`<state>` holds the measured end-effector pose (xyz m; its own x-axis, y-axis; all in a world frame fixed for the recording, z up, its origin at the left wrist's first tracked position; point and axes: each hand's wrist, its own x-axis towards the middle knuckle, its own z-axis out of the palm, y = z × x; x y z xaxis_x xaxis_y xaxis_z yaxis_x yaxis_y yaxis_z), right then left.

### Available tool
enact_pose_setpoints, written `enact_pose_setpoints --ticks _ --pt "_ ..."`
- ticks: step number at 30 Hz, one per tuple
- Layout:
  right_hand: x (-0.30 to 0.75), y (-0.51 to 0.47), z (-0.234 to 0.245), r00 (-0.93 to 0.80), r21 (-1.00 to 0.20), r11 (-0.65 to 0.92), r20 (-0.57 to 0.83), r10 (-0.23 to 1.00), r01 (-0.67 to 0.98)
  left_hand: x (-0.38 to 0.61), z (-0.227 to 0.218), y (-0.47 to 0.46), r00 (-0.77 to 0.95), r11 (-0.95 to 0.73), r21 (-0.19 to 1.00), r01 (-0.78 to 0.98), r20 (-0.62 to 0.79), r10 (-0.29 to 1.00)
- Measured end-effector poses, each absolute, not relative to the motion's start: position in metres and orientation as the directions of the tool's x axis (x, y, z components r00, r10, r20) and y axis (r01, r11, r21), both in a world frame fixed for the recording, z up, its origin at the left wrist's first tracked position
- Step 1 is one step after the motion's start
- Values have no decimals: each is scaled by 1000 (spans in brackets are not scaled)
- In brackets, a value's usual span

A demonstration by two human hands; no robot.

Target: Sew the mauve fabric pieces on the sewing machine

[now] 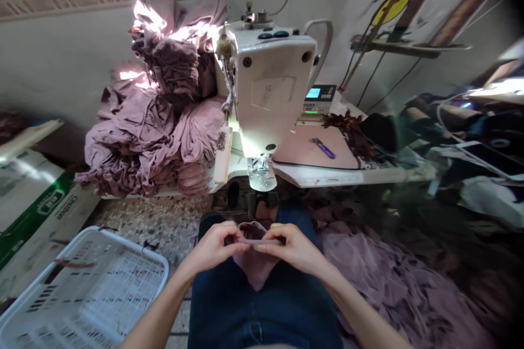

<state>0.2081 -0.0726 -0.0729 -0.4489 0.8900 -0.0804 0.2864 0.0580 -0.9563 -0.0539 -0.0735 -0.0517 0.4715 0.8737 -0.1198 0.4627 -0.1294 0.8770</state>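
Observation:
Over my lap, a small mauve fabric piece (257,268) hangs between my two hands, its upper edge stretched taut. My left hand (218,245) pinches that edge at one end between thumb and fingers. At the other end my right hand (288,245) grips it the same way, thumb underneath. The lower part of the cloth dangles to a point in front of my jeans. Just beyond my hands stands a white sewing machine (272,87), its lit needle area above the table's front edge.
Mauve garments are piled (135,125) left of the machine. Purple-handled thread snips (323,148) lie on a pink mat (295,147) at its right. A white plastic basket (159,267) sits on the floor at left. More mauve fabric (380,278) heaps beside my right leg. Thread cones (460,19) stand at upper right.

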Motion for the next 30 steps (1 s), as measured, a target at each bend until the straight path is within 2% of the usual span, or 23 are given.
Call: enact_pose_setpoints --ticks 2,4,7,10,13,16,19,23,26,30 --pt "218 -67 -69 -484 -964 46 -91 870 263 -48 -50 -74 484 -189 878 439 -55 873" --pt "225 -62 -67 -495 -974 -1 -117 861 227 -39 -53 -75 488 -173 912 371 -34 872" --pt "231 -58 -66 -449 -981 4 -84 890 192 -29 -62 -75 472 11 966 260 -137 871" --pt "234 -57 -63 -385 -986 17 -49 921 165 -26 -65 -72 407 158 970 187 -223 886" --pt "231 -58 -63 -365 -987 -135 -157 918 86 -27 -59 -67 340 137 977 163 -186 922" --pt "225 -61 -63 -327 -979 -202 -191 925 -1 -31 -51 -64 364 -5 973 233 -82 928" --pt "220 -67 -59 -244 -997 -79 -83 966 25 -34 -46 -62 371 -217 902 372 69 926" --pt "219 -77 -45 -121 -957 207 186 975 204 -35 -40 -64 437 -359 810 464 143 888" --pt "221 -82 -36 -110 -926 278 258 960 257 -34 -36 -67 427 -324 839 436 123 896" --pt "223 -83 -35 -157 -938 245 211 965 243 -33 -37 -70 372 -130 916 378 -22 928"
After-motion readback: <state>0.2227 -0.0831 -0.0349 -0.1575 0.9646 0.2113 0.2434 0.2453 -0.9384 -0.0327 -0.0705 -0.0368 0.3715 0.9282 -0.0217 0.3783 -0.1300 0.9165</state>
